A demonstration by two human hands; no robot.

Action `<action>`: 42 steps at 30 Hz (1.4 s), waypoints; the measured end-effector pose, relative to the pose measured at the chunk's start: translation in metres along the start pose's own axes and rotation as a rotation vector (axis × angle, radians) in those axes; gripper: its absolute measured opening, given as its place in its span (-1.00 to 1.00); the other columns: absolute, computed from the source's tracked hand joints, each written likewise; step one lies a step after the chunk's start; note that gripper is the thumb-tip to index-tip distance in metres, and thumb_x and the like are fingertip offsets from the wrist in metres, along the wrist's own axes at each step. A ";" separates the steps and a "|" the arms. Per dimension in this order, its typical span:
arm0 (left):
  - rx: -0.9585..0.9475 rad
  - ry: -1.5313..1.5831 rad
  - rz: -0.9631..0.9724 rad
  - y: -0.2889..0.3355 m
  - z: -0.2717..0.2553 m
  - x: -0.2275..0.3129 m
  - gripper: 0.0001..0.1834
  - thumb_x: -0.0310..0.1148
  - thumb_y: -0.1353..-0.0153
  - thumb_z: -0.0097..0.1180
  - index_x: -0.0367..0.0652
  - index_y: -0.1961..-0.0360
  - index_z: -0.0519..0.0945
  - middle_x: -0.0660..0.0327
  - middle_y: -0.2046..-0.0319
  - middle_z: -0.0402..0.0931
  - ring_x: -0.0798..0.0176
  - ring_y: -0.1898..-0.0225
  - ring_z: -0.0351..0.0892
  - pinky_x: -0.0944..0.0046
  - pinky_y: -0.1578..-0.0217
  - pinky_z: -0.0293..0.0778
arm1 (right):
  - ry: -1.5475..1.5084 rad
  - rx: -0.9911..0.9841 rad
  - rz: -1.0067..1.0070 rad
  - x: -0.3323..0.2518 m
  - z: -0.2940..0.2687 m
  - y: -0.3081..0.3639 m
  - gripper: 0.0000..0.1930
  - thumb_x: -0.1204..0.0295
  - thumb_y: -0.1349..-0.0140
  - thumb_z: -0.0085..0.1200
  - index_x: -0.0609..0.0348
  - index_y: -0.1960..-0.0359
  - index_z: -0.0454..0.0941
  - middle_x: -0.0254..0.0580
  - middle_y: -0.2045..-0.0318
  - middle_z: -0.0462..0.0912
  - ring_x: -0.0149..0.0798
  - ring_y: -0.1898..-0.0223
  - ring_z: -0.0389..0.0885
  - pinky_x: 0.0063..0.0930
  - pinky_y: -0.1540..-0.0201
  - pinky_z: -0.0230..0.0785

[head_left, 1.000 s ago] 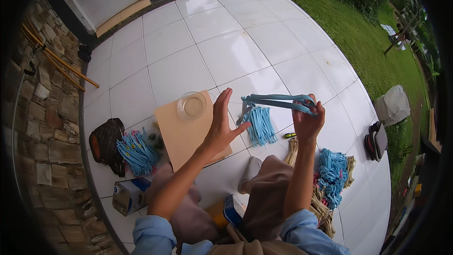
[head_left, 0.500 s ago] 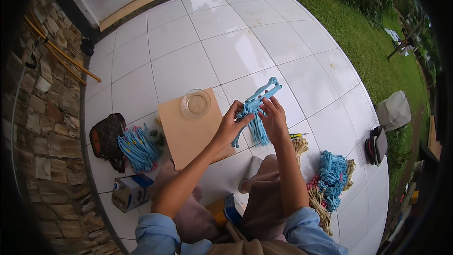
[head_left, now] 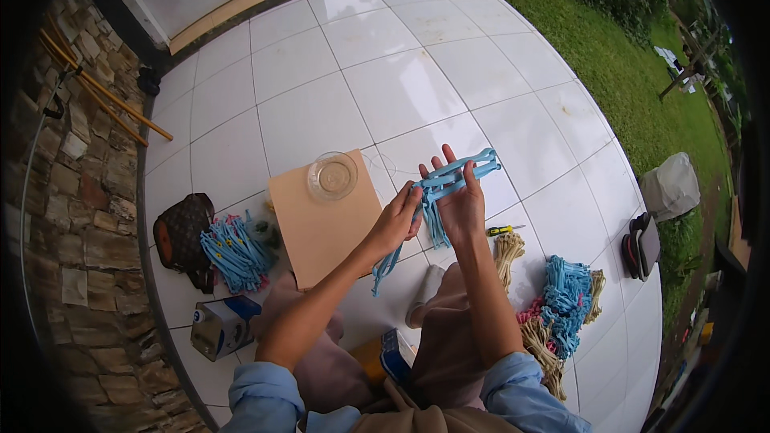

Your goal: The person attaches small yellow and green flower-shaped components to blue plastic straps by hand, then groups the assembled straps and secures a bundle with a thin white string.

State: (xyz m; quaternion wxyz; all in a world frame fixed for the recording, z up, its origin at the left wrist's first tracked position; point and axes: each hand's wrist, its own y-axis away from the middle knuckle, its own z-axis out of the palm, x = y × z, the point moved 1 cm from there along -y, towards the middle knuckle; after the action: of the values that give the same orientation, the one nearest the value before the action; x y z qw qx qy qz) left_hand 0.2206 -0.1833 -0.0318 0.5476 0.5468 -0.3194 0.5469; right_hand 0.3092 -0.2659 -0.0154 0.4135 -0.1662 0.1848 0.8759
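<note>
My left hand point(head_left: 399, 215) is closed around a bundle of light-blue fabric cords point(head_left: 434, 224). Some cords hang down in a fringe between my hands, and a few trail below my left fist. Looped strands of the same bundle stretch to the right across my right hand point(head_left: 464, 212). That hand is open, its palm up and fingers spread, with the strands lying between the thumb and the fingers. Below the hands to the left is a tan board point(head_left: 321, 228), with a clear round dish point(head_left: 332, 176) on its far part.
Blue cords with yellow bits point(head_left: 235, 252) lie beside a brown bag point(head_left: 183, 232) and a metal can point(head_left: 220, 326) at left. At right are a yellow screwdriver point(head_left: 500, 230), beige cord bundles point(head_left: 508, 255), a blue cord pile point(head_left: 566, 297), and a dark pouch point(head_left: 640, 246).
My right hand has spread its fingers and turned palm up under the strands. My left hand has shifted slightly down, and the looped end now points more to the right.
</note>
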 end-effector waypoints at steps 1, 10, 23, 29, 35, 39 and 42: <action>-0.003 0.000 -0.003 0.002 0.004 0.003 -0.62 -0.02 -0.31 -0.44 -0.13 0.26 0.22 0.41 0.80 0.05 0.54 0.78 0.01 0.54 0.72 0.02 | -0.037 0.025 0.023 0.002 -0.002 -0.001 -0.58 0.16 -0.26 -0.20 0.15 -0.01 0.08 -0.13 0.30 0.38 -0.25 0.23 0.42 -0.11 -0.03 0.27; 0.091 -0.459 0.178 0.042 0.029 -0.007 -0.59 -0.06 -0.29 -0.27 -0.19 0.50 0.34 0.41 0.79 0.13 0.54 0.74 0.09 0.45 0.71 0.06 | 0.202 0.252 -0.428 -0.082 -0.051 -0.031 -0.76 0.21 -0.31 -0.31 0.09 0.40 0.17 -0.50 0.78 -0.05 -0.54 0.77 -0.10 -0.64 0.72 -0.17; 0.051 0.514 -0.065 0.025 -0.015 -0.012 -0.68 -0.26 -0.21 -0.34 -0.22 0.09 0.23 0.30 0.54 0.13 0.44 0.52 0.13 0.41 0.43 0.17 | 2.294 -0.109 0.468 -0.021 -0.127 -0.042 -0.73 0.37 -0.08 -0.10 0.28 0.23 0.38 0.19 0.24 0.51 0.08 0.13 0.47 -0.13 0.10 0.30; 0.199 0.317 0.087 0.019 -0.017 0.001 -0.74 -0.48 -0.22 -0.21 -0.19 0.05 0.21 0.17 0.32 0.32 0.28 0.21 0.36 0.19 0.04 0.28 | 2.320 0.036 0.142 -0.020 -0.136 -0.042 -0.72 0.35 -0.05 -0.01 0.27 0.24 0.39 0.17 0.22 0.48 0.16 0.11 0.40 -0.11 0.12 0.32; 0.274 0.317 0.303 0.017 -0.037 0.021 -0.76 -0.50 -0.22 -0.20 -0.14 0.08 0.23 0.13 0.29 0.38 0.16 0.06 0.37 0.12 -0.05 0.20 | 1.801 -0.102 0.230 -0.003 -0.031 -0.017 -0.61 0.14 -0.23 -0.18 0.27 0.16 0.39 -0.06 0.48 0.57 -0.15 0.41 0.57 -0.39 0.29 0.42; 0.287 0.014 0.741 0.024 -0.046 0.029 -0.85 -0.54 -0.20 -0.19 -0.14 0.19 0.27 0.13 0.31 0.38 0.16 0.05 0.37 0.12 -0.07 0.18 | 1.099 -0.288 0.589 0.025 0.016 0.006 -0.41 -0.05 -0.25 -0.40 0.30 0.04 0.26 0.05 0.46 0.55 -0.24 0.43 0.57 -0.52 0.40 0.43; 0.090 -0.503 0.789 0.029 -0.044 0.028 -0.77 -0.65 -0.05 -0.14 -0.15 0.26 0.36 0.19 0.22 0.39 0.14 -0.09 0.25 0.12 -0.14 0.10 | 0.686 -0.296 0.408 0.035 0.026 0.003 -0.33 -0.07 -0.24 -0.37 0.22 -0.19 0.01 -0.05 -0.05 0.25 -0.23 0.09 0.45 -0.35 0.12 0.38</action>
State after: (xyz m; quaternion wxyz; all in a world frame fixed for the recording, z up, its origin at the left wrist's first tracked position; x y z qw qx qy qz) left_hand 0.1878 -0.1402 -0.0063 0.1794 0.5224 -0.6016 0.5771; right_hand 0.2822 -0.2322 -0.0080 0.1179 -0.4657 0.2130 0.8508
